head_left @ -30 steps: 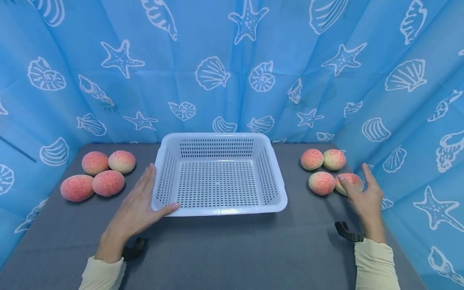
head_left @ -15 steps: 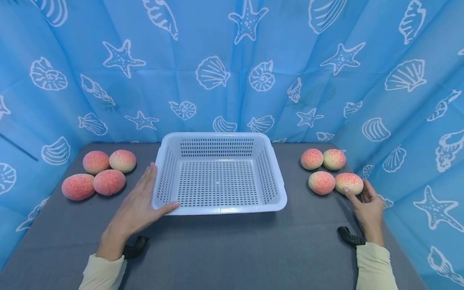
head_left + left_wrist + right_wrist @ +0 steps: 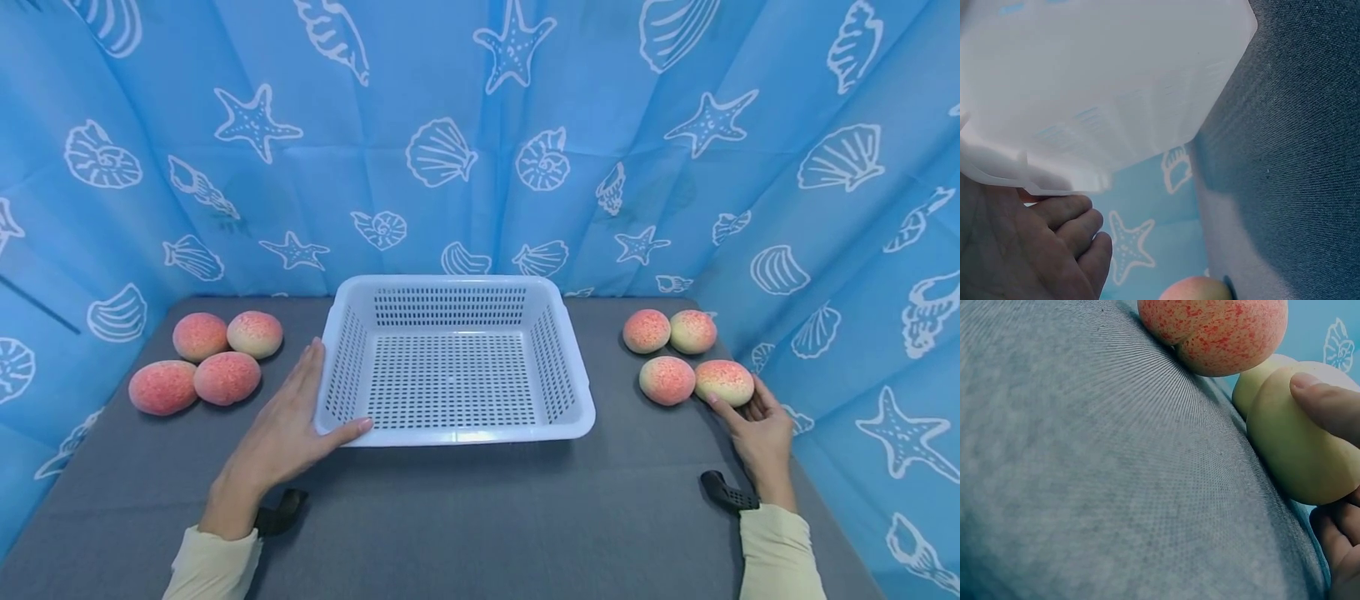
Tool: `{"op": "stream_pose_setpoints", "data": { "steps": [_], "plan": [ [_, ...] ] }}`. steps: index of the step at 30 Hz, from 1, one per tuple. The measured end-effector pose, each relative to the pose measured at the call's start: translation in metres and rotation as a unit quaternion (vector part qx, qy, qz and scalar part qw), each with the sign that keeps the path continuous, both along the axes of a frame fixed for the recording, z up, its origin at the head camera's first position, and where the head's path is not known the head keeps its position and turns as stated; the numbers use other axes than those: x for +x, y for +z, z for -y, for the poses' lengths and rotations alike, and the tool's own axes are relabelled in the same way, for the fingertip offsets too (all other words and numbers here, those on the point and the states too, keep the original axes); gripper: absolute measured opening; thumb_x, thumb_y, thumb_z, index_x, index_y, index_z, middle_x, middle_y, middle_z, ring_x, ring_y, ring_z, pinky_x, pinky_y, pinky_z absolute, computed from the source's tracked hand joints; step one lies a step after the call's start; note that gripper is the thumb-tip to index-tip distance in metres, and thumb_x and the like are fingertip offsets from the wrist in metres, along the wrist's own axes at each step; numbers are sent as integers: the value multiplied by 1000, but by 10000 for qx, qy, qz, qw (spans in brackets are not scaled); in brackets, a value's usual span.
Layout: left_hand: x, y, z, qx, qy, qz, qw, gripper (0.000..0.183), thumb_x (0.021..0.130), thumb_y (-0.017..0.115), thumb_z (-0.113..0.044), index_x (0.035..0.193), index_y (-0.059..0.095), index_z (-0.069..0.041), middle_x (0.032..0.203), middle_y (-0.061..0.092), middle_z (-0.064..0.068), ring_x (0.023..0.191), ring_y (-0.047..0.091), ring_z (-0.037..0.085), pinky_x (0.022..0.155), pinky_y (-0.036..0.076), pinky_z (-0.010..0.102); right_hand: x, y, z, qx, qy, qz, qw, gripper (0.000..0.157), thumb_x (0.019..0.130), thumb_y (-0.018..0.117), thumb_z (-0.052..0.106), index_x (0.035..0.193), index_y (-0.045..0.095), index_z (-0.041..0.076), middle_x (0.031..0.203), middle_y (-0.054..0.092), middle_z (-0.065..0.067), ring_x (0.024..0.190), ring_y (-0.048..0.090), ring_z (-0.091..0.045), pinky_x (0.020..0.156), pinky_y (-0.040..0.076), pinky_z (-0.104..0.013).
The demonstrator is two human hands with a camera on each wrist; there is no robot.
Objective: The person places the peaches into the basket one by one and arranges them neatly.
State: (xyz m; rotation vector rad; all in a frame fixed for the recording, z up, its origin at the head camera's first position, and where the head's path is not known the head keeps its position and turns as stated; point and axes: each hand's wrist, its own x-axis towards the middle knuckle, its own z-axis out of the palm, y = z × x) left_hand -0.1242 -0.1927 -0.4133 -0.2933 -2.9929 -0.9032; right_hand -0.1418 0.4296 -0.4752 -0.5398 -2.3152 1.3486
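Note:
A white perforated plastic basket (image 3: 450, 435) stands mid-table with nothing in it. My left hand (image 3: 281, 425) lies against its left front corner, fingers straight along the outside and thumb over the front rim. In the left wrist view, fingers (image 3: 1075, 228) show just below the basket's rim. On the right, my right hand (image 3: 761, 433) holds a pink-and-yellow peach (image 3: 724, 382) between thumb and fingers. The right wrist view shows the thumb (image 3: 1329, 406) pressed on its pale side and fingertips beneath. Beside it sits another peach (image 3: 667, 381), with two more peaches (image 3: 647, 331) behind.
Several pinker peaches (image 3: 227, 378) form a cluster left of the basket. A grey cloth (image 3: 480, 525) covers the table. Blue curtains (image 3: 450, 208) with white shells and starfish hang close behind and along both sides.
My right hand has come down onto the front right peach, and its spread thumb and fingers have closed around it. The left hand has stayed at the basket.

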Motion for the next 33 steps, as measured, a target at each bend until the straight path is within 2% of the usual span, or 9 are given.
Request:
{"op": "stream_pose_setpoints", "data": {
  "steps": [4, 10, 13, 17, 20, 24, 31, 33],
  "plan": [
    [1, 0, 2, 21, -28, -36, 10000, 126, 82, 69, -72, 161, -14, -20, 170, -5, 11, 154, 2, 39, 113, 18, 71, 0, -1, 2, 16, -165, -100, 9998, 72, 90, 79, 17, 154, 45, 12, 150, 49, -20, 135, 51, -14, 98, 43, -11],
    [2, -1, 4, 14, -81, -125, 9999, 126, 82, 71, -69, 162, -12, -18, 170, -3, 13, 154, 4, 39, 113, 20, 71, 0, 0, 4, -83, -350, -259, 9990, 71, 88, 81, 15, 151, 49, 9, 147, 51, -23, 132, 55, -14, 96, 45, -12],
    [1, -2, 4, 0, -92, -113, 9999, 126, 82, 71, -69, 161, -13, -18, 170, -4, 12, 154, 3, 38, 113, 20, 70, 0, 2, 5, -333, -463, -409, 9975, 70, 88, 81, 11, 150, 49, 8, 148, 51, -23, 131, 55, -12, 96, 45, -12],
    [0, -1, 3, -4, -116, -128, 9999, 126, 82, 71, -70, 161, -13, -18, 170, -4, 11, 154, 3, 38, 113, 20, 70, -1, 10, 6, -841, -450, -826, 9920, 70, 85, 82, 4, 149, 51, 6, 148, 52, -20, 128, 57, -9, 95, 45, -11],
    [0, -1, 2, 14, -133, -176, 9998, 126, 82, 71, -69, 162, -12, -18, 170, -3, 10, 154, 5, 38, 113, 21, 70, -3, 20, 9, -1014, -275, -1346, 9853, 69, 81, 82, -5, 145, 55, 4, 142, 58, -15, 119, 62, -4, 92, 47, -11],
    [1, 0, 1, 19, -119, -180, 9998, 127, 82, 70, -71, 162, -13, -18, 170, -2, 12, 154, 6, 39, 112, 21, 70, -4, 39, 17, -861, 54, -1861, 9787, 69, 78, 82, -12, 141, 59, 4, 138, 62, -13, 115, 64, -3, 92, 48, -13],
    [0, -1, 1, -40, -103, -105, 9999, 127, 82, 70, -72, 161, -14, -18, 170, -4, 11, 155, 2, 37, 114, 18, 69, -8, 78, 48, -318, 592, -1879, 9799, 71, 79, 82, -10, 143, 58, 7, 141, 59, -17, 124, 61, -11, 94, 48, -15],
    [0, -1, 2, -61, -108, -99, 9999, 127, 82, 69, -72, 161, -14, -18, 170, -4, 12, 155, 3, 38, 114, 18, 69, -12, 90, 60, -354, 816, -1927, 9772, 71, 78, 82, -11, 143, 58, 8, 141, 59, -16, 124, 61, -11, 95, 48, -16]
  ]
}}
